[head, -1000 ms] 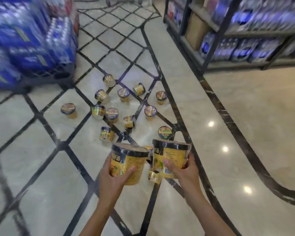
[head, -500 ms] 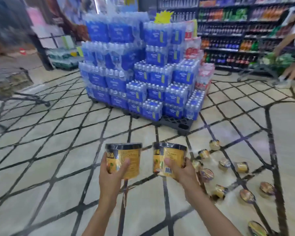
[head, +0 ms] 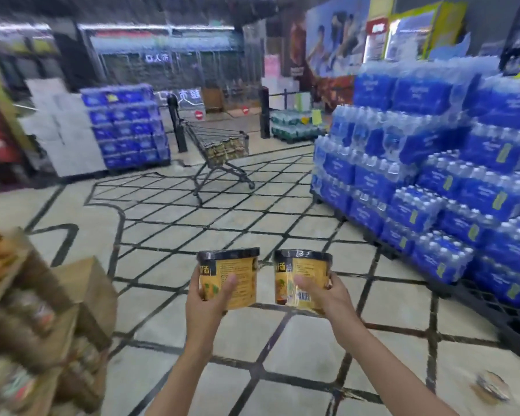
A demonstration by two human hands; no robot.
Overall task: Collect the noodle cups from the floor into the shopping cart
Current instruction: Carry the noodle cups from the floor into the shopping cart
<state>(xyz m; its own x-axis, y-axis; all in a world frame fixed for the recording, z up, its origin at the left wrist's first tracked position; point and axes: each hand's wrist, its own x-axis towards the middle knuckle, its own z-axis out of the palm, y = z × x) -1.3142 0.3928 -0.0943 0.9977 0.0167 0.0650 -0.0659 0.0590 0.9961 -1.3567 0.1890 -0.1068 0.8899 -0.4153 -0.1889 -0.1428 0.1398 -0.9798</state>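
Observation:
My left hand (head: 209,304) grips a yellow noodle cup with a black rim (head: 233,273), held upright in front of me. My right hand (head: 327,295) grips a second, matching noodle cup (head: 305,276) beside it, the two cups a little apart. The wire shopping cart (head: 219,148) stands well ahead across the tiled floor, with several noodle cups stacked inside its basket. One blurred cup (head: 493,385) lies on the floor at the bottom right.
A tall stack of blue bottled-water packs (head: 439,175) on a black pallet fills the right side. Brown cardboard boxes of goods (head: 57,313) crowd the left. More blue water packs (head: 126,127) and a black post (head: 174,124) stand behind the cart.
My view has swung left, away from the scattered cups, past the water stack, until the cart came into sight ahead. Both hands still hold their cups at the same height.

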